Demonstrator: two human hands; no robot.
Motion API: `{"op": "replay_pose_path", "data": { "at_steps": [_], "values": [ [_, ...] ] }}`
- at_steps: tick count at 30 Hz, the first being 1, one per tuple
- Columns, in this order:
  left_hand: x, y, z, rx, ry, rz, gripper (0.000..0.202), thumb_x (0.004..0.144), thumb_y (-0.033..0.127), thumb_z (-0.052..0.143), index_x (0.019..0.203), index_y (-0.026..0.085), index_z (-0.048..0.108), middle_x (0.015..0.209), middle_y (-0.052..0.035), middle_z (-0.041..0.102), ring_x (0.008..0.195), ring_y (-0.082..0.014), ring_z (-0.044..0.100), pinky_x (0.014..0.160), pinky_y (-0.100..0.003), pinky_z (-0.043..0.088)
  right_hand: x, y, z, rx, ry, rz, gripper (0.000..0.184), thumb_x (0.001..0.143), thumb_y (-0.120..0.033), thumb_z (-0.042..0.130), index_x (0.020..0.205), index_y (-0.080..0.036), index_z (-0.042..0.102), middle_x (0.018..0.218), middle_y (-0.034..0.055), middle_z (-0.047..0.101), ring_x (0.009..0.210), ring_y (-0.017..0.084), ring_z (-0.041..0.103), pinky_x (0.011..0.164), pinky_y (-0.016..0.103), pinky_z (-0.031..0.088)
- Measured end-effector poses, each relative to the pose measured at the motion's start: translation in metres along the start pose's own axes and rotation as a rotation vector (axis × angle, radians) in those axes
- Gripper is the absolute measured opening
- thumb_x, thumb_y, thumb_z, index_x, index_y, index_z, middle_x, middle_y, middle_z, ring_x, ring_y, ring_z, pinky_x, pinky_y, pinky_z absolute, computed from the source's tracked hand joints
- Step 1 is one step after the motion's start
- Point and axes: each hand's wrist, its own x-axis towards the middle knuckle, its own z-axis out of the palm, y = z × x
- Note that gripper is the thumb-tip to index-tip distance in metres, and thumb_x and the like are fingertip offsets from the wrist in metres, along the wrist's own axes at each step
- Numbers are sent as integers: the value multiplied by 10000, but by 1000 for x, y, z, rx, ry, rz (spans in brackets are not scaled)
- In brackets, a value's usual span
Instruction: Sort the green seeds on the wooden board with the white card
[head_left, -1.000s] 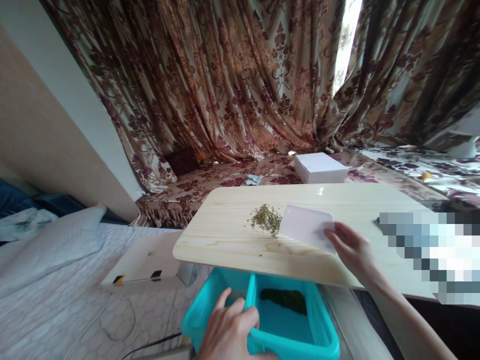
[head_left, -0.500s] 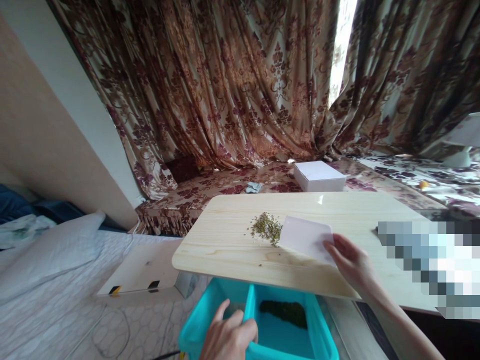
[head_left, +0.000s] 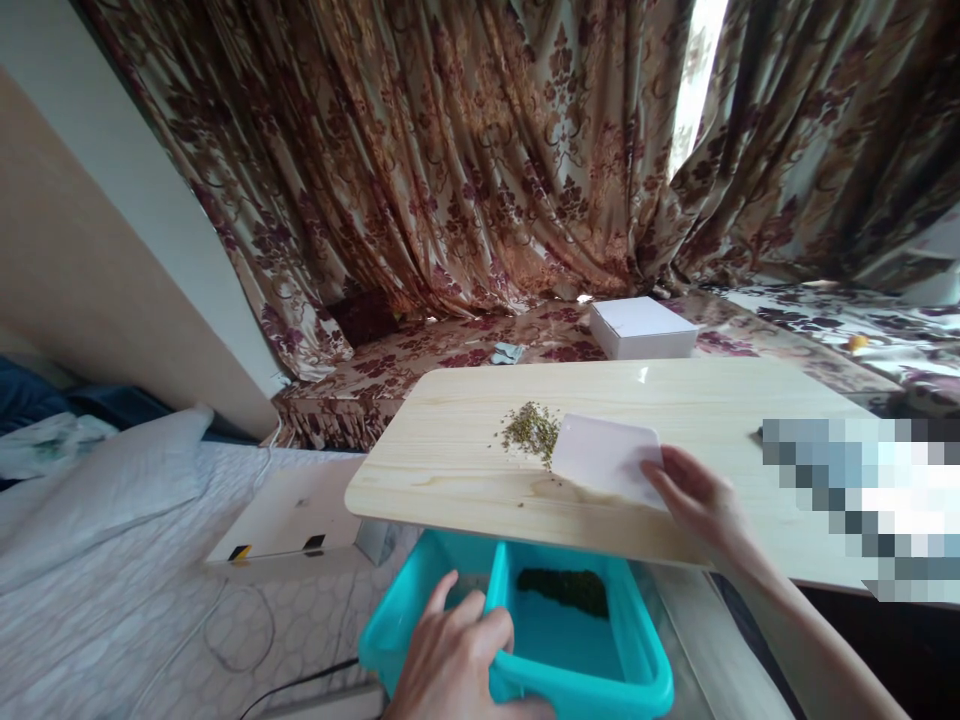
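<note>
My right hand [head_left: 694,495] pinches the right edge of a thin white plastic scraper [head_left: 604,458], tilted low over the pale wooden tabletop [head_left: 427,440]. The scraper's left edge touches a small heap of greenish-brown dried seeds or buds [head_left: 529,428]; their exact kind I cannot make out. Below the table's near edge stands a turquoise two-compartment bin [head_left: 585,680]. My left hand [head_left: 461,650] grips its middle divider and near rim, fingers reaching over the left compartment. Dark green plant matter [head_left: 562,592] lies in the right compartment.
A white box [head_left: 643,330] stands behind the table, beside a folded light-blue cloth [head_left: 508,353]. To the left, a flat white carton [head_left: 292,515] rests on the bed [head_left: 97,600]. A blurred-out object [head_left: 847,490] is at the table's right.
The scraper has slid slightly left against the heap with my right hand. My left hand stays on the bin. The camera view has tipped down a little.
</note>
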Motion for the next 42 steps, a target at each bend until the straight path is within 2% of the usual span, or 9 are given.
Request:
{"op": "replay_pose_path", "data": {
  "at_steps": [6,13,18,22,28,32,36,39,42],
  "values": [
    [-3,2,-3,8,16,-61,355,533,333,881,673,226,573,717,32,595,787,-244,634,1007,-580,365,0,3,5,23,28,-2,337,673,-521,674,816,-219,639,777,66,736,758,237,696,667,318,562],
    [-3,-5,1,7,43,-16,350,542,341,870,667,226,564,695,46,569,764,-228,637,1027,-581,346,-5,-4,8,48,-67,7,360,666,-564,689,782,-224,654,755,59,737,741,236,697,658,310,570],
    [-3,-6,0,-2,41,-39,345,539,331,869,659,223,565,704,36,583,792,-238,637,1030,-583,335,-9,0,0,68,11,36,359,616,-538,725,791,-232,659,747,50,742,701,225,690,611,284,559],
    [-5,-2,-3,-12,31,-89,335,552,345,864,666,225,572,739,27,606,827,-251,633,1029,-570,338,-18,1,-4,63,19,59,326,603,-477,733,814,-235,674,763,47,743,710,225,690,605,272,556],
    [-6,-2,-3,-44,46,-91,354,540,345,876,667,217,571,742,27,598,879,-254,629,1056,-541,311,-32,-5,-2,26,33,60,269,620,-443,717,803,-251,669,752,47,739,694,231,691,564,266,552],
    [-5,-4,-2,-47,47,-89,374,526,365,887,661,215,572,726,28,590,891,-259,628,1060,-540,302,-31,-1,1,3,45,44,251,632,-448,701,784,-252,661,723,41,734,675,226,691,549,261,550],
    [-5,-6,-1,-61,49,-99,380,523,374,891,664,216,575,726,31,588,875,-249,631,1072,-542,282,-21,1,9,-4,69,34,258,646,-464,688,773,-244,640,715,40,735,650,217,688,546,263,548],
    [-7,-8,-2,-67,56,-115,378,532,399,884,668,226,576,748,28,592,940,-270,617,1063,-539,303,-10,-4,24,34,2,11,274,650,-468,688,775,-230,633,733,52,739,698,230,700,602,283,564],
    [-9,-12,-4,-47,55,-134,382,534,406,884,670,226,576,748,29,590,923,-269,620,1055,-546,314,-4,-9,42,60,-74,-14,240,684,-460,660,734,-228,627,708,49,729,670,214,687,582,276,556]
  ]
}}
